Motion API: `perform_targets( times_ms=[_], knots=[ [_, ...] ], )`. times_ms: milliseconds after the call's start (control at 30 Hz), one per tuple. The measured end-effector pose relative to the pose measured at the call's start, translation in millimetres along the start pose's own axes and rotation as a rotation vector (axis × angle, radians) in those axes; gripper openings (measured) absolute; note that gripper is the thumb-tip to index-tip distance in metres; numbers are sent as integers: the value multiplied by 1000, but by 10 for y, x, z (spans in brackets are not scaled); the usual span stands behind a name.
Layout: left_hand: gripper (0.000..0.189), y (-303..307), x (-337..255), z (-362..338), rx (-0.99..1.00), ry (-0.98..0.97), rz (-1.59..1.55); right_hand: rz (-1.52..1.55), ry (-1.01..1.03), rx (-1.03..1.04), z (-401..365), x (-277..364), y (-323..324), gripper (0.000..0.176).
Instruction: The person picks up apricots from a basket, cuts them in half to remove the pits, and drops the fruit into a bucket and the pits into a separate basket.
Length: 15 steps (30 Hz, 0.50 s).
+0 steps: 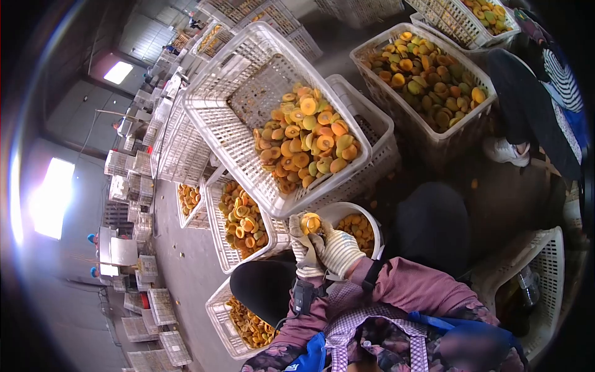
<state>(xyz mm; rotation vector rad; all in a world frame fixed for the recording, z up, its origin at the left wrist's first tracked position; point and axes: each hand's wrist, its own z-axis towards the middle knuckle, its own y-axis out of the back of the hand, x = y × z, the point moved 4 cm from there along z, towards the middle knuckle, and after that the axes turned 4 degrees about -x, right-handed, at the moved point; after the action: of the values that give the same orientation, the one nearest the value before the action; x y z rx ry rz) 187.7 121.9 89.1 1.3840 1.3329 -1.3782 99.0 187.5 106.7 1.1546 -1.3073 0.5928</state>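
Note:
An apricot half [310, 222] is held up in front of me, its cut orange face showing. My left hand [302, 245], in a dirty striped work glove, is closed around it from the left. Pressed close on the other side is my right hand [339, 249], gloved in white and grey stripes, its fingers bent in against the fruit. Whether they grip a small tool is hidden. Just beyond both hands, a large white crate [204, 118] is tilted towards me, with many apricot halves [308, 133] piled at its near end. Behind my right hand stands a white bucket [372, 214] of orange-brown pieces.
White crates of apricots stand to the left [220, 257] and far right [427, 30]. Below my left arm, another crate [217, 313] holds orange pieces. A seated person's leg [514, 93] is at right. An upright crate [551, 279] stands lower right. Stacked crates line the hall.

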Motion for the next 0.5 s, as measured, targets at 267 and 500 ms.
perform_targets(
  times_ms=[267,500],
  knots=[
    [32,-197,-165,-167,52,8,8,42,5,64,-20,-76,-23,42],
    [37,-21,82,-67,136,-79,-238,452,83,123,123,-262,-322,40]
  ],
)
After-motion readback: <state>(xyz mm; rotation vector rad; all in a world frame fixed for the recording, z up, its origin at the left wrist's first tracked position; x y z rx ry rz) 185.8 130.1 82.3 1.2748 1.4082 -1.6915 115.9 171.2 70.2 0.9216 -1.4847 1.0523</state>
